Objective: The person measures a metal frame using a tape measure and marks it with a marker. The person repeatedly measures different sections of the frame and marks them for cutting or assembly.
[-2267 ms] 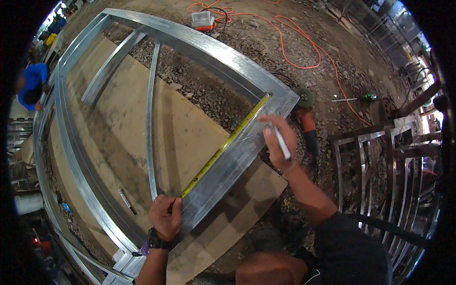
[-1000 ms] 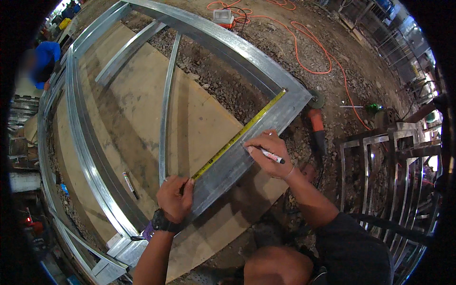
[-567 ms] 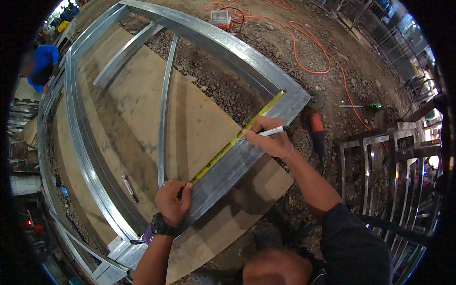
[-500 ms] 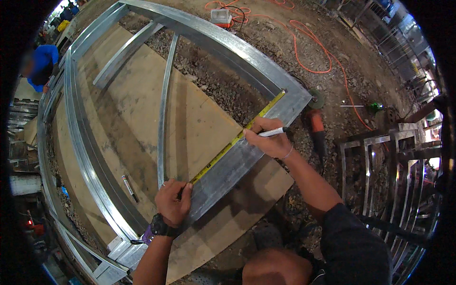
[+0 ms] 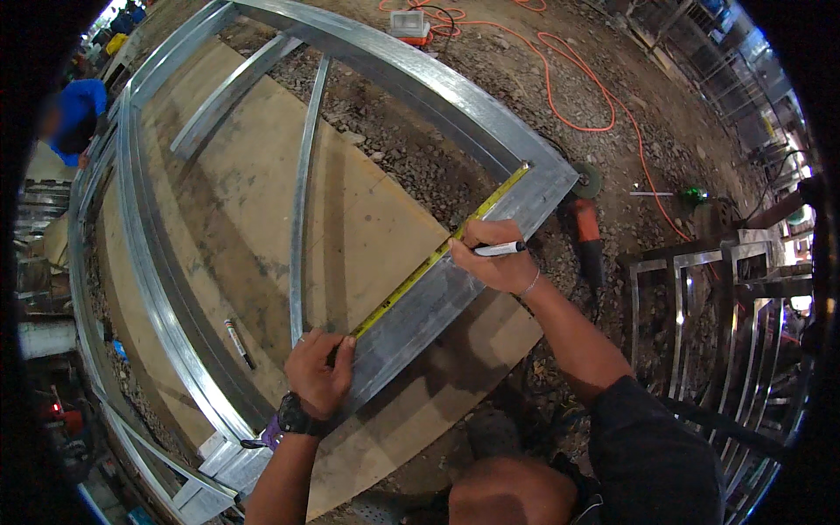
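From the head camera I see a large frame of galvanised steel channel (image 5: 437, 83), dull silver and flat-faced, lying over pale plywood sheets (image 5: 367, 219) on rough gravel ground (image 5: 420, 162). A yellow tape measure (image 5: 437, 254) runs straight along the inner edge of the near channel, from the frame's corner at about 2 o'clock down toward 7 o'clock.

My left hand (image 5: 319, 372), with a dark watch at the wrist, is curled down on the low end of the tape, pressing it against the metal. My right hand (image 5: 494, 258) rests on the same channel farther up and grips a white marker (image 5: 499, 249), held nearly level with its tip toward 3 o'clock, right beside the tape.

A second marker (image 5: 238, 343) lies loose on the plywood at 8 o'clock of my left hand. An angle grinder (image 5: 584, 223) sits on the gravel just outside the corner, and an orange cable (image 5: 569, 83) loops across the ground at 1 o'clock. More steel frames (image 5: 700, 332) stand stacked at 4 o'clock, crowding that side. A person in blue (image 5: 74, 118) is at 10 o'clock, well apart.
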`<state>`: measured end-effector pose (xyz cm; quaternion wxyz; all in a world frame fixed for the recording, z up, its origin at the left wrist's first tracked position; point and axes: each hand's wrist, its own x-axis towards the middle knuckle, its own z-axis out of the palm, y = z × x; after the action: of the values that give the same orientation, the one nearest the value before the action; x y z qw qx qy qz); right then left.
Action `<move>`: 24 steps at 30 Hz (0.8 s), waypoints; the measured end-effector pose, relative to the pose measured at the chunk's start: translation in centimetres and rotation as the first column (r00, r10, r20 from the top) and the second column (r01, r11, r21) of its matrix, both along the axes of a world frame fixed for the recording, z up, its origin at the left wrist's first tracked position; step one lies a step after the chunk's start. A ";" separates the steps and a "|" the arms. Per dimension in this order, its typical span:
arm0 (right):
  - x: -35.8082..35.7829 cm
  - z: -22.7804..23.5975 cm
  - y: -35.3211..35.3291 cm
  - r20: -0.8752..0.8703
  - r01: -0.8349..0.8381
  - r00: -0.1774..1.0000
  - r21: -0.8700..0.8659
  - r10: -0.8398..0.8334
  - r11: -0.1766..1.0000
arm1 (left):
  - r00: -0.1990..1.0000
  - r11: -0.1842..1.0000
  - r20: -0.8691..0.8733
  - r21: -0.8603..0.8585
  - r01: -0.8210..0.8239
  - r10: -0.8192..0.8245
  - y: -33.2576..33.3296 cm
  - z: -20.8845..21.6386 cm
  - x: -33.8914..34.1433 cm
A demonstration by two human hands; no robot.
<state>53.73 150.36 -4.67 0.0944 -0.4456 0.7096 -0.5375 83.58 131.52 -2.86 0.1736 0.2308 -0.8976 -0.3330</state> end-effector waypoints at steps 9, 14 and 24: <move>0.2 0.3 -0.1 -0.050 0.028 0.998 0.042 -0.026 0.999 | 1.000 1.000 -0.006 -0.022 0.004 -0.004 0.0 -0.1 0.0; 0.4 0.4 0.0 0.023 0.020 1.000 0.040 -0.021 0.999 | 1.000 1.000 0.009 -0.017 0.001 -0.001 -0.1 -0.1 0.1; -0.2 -0.5 0.6 0.400 0.211 0.900 -0.060 -0.170 0.976 | 1.000 1.000 0.007 -0.015 -0.017 0.017 0.2 0.1 0.0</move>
<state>53.54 150.91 -5.13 0.1588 -0.2613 0.6881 -0.6581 83.59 131.77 -2.72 0.1751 0.2381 -0.8987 -0.3240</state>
